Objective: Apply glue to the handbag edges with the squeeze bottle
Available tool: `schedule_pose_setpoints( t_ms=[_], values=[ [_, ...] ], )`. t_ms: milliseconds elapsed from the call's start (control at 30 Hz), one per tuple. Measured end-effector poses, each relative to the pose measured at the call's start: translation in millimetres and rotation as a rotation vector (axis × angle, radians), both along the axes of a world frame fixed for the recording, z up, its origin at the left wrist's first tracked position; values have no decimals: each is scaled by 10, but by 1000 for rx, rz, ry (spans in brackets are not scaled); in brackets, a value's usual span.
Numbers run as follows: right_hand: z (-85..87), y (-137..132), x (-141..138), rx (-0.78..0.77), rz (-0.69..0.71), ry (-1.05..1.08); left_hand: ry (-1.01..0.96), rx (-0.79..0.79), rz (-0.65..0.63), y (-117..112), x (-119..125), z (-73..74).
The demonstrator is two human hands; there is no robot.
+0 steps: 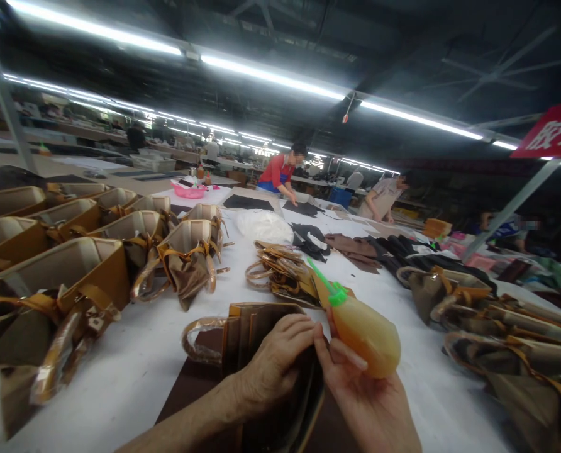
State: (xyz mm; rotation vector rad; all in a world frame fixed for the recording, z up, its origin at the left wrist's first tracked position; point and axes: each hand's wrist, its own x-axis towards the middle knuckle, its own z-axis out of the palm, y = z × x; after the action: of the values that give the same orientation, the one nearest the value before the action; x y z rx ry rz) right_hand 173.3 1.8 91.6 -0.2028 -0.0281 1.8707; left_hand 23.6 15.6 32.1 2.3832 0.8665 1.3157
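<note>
My right hand (363, 393) is closed round a squeeze glue bottle (372, 333), soft and yellowish, with amber liquid inside. Its green nozzle (325, 280) points up and to the left. Directly below me lies a brown handbag (261, 321) with tan edging and a plastic-wrapped handle (195, 340). My left hand (278, 355) grips this bag near its upper edge, its fingers bent over and partly hiding the bag. The fingertips of both hands nearly meet there. Under the bag is a dark brown sheet (186, 390).
Several open handbags (96, 270) stand in rows at left. More bags (521, 352) lie at right, and a flat pile of bags (285, 270) is just ahead. Beyond are a plastic bag (264, 226), dark fabric pieces (356, 251), a pink basin (188, 190) and a person in red (278, 170).
</note>
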Motion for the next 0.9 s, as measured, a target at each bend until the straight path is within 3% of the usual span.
schedule_pose_setpoints(
  t_ms=[167, 300, 367, 433, 533, 633, 767, 900],
  values=[
    [1, -8, -8, 33, -21, -78, 182, 58, 179, -92, -42, 68],
    [31, -16, -13, 21, -44, -80, 428, 76, 84, -264, -225, 143],
    [31, -13, -11, 16, -57, -95, 532, -28, 15, -423, -336, 178],
    [26, -6, -10, 14, -75, -112, 601, -190, 33, -628, -455, 208],
    [38, 0, -17, -28, -130, -167, 651, -437, 180, -945, -678, 286],
    [92, 1, -35, -81, -161, -219, 661, -608, 327, -1162, -978, 468],
    [160, 14, -65, -158, -197, -258, 657, -756, 501, -1245, -1310, 782],
    [165, 22, -73, -124, -203, -291, 527, -774, 497, -1183, -1261, 874]
  ],
)
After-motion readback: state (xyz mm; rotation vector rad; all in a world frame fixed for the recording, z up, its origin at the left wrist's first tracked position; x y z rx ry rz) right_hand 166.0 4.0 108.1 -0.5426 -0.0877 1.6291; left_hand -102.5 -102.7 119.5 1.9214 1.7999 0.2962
